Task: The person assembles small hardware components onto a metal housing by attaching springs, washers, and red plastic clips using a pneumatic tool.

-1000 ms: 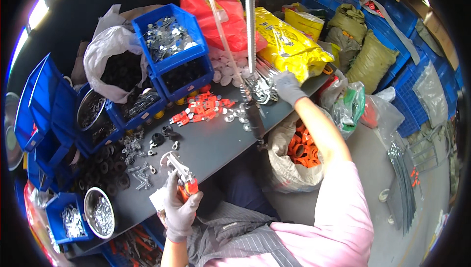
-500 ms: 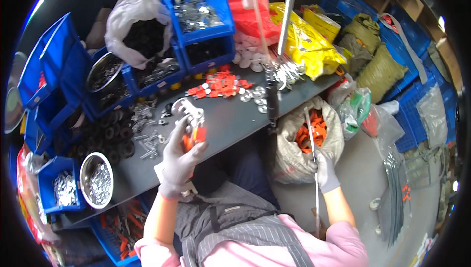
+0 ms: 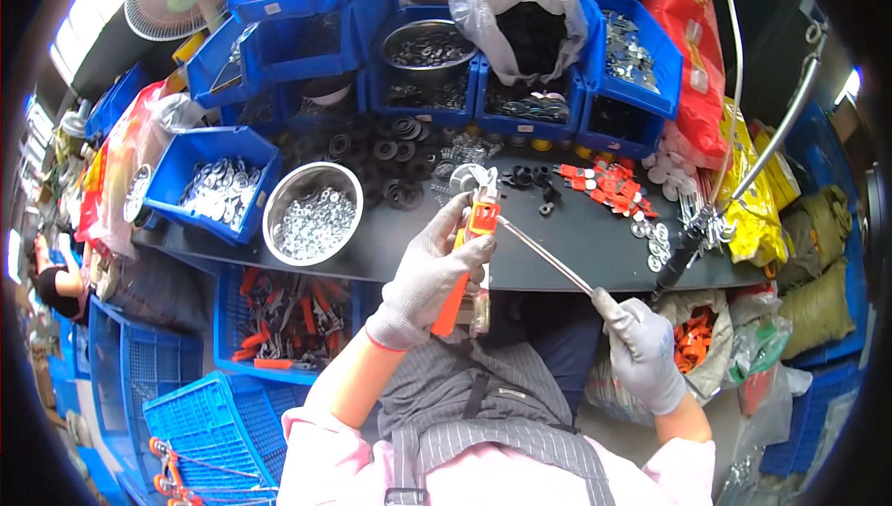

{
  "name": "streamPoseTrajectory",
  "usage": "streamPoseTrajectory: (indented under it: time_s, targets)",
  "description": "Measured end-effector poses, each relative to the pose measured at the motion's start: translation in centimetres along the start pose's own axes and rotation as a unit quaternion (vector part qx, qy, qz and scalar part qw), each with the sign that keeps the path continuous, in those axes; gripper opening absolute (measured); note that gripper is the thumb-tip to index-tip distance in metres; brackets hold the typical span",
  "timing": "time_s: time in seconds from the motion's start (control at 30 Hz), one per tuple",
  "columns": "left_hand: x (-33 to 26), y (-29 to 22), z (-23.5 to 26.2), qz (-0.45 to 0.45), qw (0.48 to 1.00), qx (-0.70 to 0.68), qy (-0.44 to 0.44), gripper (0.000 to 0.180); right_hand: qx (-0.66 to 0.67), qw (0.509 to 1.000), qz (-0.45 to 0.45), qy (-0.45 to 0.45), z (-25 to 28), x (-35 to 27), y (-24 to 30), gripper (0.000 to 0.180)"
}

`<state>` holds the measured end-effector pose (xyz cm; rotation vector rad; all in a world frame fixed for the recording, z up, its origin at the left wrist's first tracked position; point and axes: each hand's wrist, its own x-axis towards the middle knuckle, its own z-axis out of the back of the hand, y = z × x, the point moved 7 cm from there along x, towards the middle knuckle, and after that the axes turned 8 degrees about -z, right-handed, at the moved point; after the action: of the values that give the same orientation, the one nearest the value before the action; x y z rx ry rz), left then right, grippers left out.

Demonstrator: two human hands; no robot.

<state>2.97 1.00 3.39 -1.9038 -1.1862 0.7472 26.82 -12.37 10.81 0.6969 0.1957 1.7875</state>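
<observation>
In my gloved left hand (image 3: 420, 285) is an orange-handled tool (image 3: 452, 305) with a silvery metal head, held upright over the front edge of the dark worktable (image 3: 567, 269). My gloved right hand (image 3: 643, 357) grips one end of a thin metal rod (image 3: 548, 255). The rod slants up to the left, and its far end meets the tool at or near its orange collar; whether it sits inside cannot be made out. Behind the tool's head lie small metal parts (image 3: 469, 149) and black fittings (image 3: 530, 176).
A steel bowl (image 3: 270, 218) and a blue bin (image 3: 167, 176) of metal parts stand left. Blue bins (image 3: 525, 130) line the back. Red parts (image 3: 609, 188) lie right, near a metal pole (image 3: 780, 130). Below sits a blue crate (image 3: 226, 320) of orange-handled tools.
The view has swung left. My right hand has brought the rod from beside the sack over to the tool in my left hand. My left hand keeps its hold.
</observation>
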Motion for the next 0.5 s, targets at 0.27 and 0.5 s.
streamPoseTrajectory:
  time_s: [0.27, 0.5]
  targets:
    - [1.0, -1.8, 4.2, -0.234, 0.91, 0.332, -0.086, 0.075, -0.082, 0.997, 0.004, 0.015, -3.1, 3.0, 1.3, 0.062]
    - [1.6, -3.0, 2.4, -0.246, 0.771, 0.588, -0.02, 0.079, 0.494, 0.785, -0.33, 0.179, -10.5, 2.4, -3.7, 0.047]
